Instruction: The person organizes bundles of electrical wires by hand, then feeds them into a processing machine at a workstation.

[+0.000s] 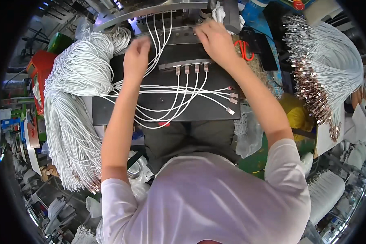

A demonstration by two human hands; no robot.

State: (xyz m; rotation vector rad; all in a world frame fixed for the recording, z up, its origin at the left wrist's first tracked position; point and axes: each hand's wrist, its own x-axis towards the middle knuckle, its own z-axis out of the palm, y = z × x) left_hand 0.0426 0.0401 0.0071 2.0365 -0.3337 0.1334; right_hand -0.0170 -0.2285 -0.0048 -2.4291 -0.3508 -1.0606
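Note:
My left hand (138, 49) hovers left of the white cables (155, 38) that run up into the machine (166, 22). Its fingers are curled and smeared by motion, so their grip does not show. By the machine's front edge, my right hand (210, 37) has its fingers bent together. What lies between those fingertips is hidden. Between my forearms, a metal bar fixture (185, 64) holds several metal cable connectors (187, 70) side by side. White cables loop down from them over the black work board (122, 112). Several loose connector ends (232, 95) lie at the board's right.
A thick bundle of white cables (75, 69) hangs over the left side. Another cable bundle with metal ends (333, 53) is at the right. Orange-red scissors (244, 50) lie beyond my right forearm. A red container (42, 73) stands at far left, and a yellow bag (297, 112) at right.

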